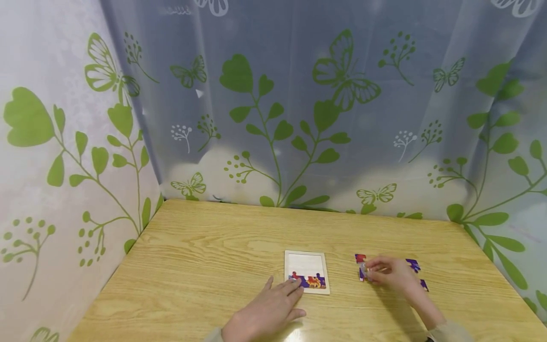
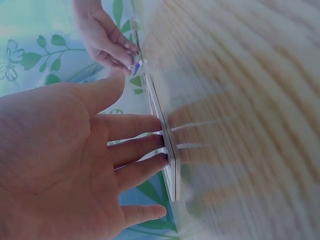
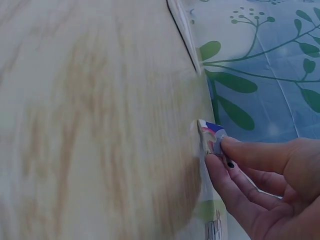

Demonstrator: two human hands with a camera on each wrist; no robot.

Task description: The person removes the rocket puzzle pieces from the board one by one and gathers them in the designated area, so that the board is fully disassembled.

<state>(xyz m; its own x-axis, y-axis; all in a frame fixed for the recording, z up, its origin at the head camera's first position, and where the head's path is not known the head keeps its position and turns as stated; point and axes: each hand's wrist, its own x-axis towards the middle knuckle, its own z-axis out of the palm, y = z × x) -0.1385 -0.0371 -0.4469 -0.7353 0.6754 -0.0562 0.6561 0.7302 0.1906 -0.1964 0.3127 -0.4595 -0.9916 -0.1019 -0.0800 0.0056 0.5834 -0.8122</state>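
On the table lies a white puzzle frame (image 1: 306,263), its near part filled with joined purple, red and orange jigsaw pieces (image 1: 315,282). My left hand (image 1: 273,301) is spread, its straight fingertips resting on the near left corner of the frame; the left wrist view shows the fingers (image 2: 142,125) straight along its edge. To the right, my right hand (image 1: 393,273) pinches a jigsaw piece (image 3: 212,135) between thumb and fingertips, tilted up at the tabletop. Around that hand lie loose pieces, among them a red one (image 1: 360,258) and a purple one (image 1: 413,264), partly hidden by it.
The wood-grain table (image 1: 205,256) reaches back to a grey-blue curtain (image 1: 290,142) printed with green leaves and butterflies. A paler curtain (image 1: 72,190) borders the left side. Another purple piece (image 1: 424,285) lies right of my right wrist.
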